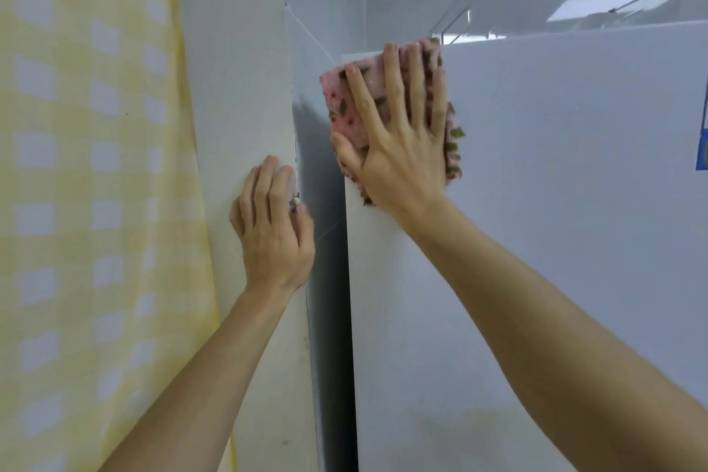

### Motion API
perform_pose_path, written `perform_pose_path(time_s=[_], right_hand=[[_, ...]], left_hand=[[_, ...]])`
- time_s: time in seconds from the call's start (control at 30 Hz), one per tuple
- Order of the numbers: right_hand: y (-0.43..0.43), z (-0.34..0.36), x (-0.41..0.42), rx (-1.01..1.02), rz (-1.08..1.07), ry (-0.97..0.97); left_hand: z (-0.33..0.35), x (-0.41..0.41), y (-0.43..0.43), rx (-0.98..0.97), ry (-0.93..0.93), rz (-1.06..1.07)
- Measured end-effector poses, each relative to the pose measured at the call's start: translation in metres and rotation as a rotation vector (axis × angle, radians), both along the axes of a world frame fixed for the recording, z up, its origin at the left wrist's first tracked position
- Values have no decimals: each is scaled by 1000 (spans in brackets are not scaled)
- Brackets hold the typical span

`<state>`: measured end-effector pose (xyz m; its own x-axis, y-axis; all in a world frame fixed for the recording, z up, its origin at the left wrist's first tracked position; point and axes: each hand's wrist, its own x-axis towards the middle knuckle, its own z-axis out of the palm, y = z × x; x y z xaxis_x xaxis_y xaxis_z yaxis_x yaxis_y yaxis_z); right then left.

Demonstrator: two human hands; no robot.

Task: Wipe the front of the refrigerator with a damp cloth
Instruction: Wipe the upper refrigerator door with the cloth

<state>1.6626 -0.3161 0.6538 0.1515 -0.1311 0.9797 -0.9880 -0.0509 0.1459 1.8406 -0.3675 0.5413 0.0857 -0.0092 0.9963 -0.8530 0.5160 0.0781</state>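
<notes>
Flat, right hand (402,149) presses cloth (356,103) at refrigerator (536,203) corner.

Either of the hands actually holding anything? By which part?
Nothing is gripped. The right hand presses the pink cloth flat against the refrigerator front, with its fingers spread across the cloth's middle. The left hand rests on the wall.

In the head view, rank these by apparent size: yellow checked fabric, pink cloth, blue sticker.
1. yellow checked fabric
2. pink cloth, partly under the hand
3. blue sticker, cut off by the frame edge, so its full size is unknown
</notes>
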Motion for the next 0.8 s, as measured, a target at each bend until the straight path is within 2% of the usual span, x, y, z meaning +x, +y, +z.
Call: perform_pose_path(time_s=[0.1, 0.17, 0.23, 0.33, 0.4, 0.47, 0.57, 0.7, 0.8], right_hand=[[-9, -23, 4, -108, 27, -3], [-10, -69, 9, -131, 87, 2], [-5, -146, 9, -38, 122, 43], [8, -268, -9, 112, 62, 168], [21, -310, -30, 184, 11, 229], [26, -312, -43, 216, -11, 260], [27, -271, -48, 162, 27, 175], [23, -149, -76, -39, 83, -7], [19, -71, -92, -121, 3, -105]], left_hand=[[-1, 4, -2, -2, -16, -16], [-3, 5, -1, 16, -24, -26], [-5, 6, 0, 38, -34, -28], [-12, 9, -2, 72, -47, -9], [-21, 9, -2, 102, -41, -11], [-27, 9, -4, 113, -43, -24], [-31, 11, -6, 105, -40, -14], [-29, 8, -5, 107, -38, 0], [-29, 8, -3, 105, -59, 11]])
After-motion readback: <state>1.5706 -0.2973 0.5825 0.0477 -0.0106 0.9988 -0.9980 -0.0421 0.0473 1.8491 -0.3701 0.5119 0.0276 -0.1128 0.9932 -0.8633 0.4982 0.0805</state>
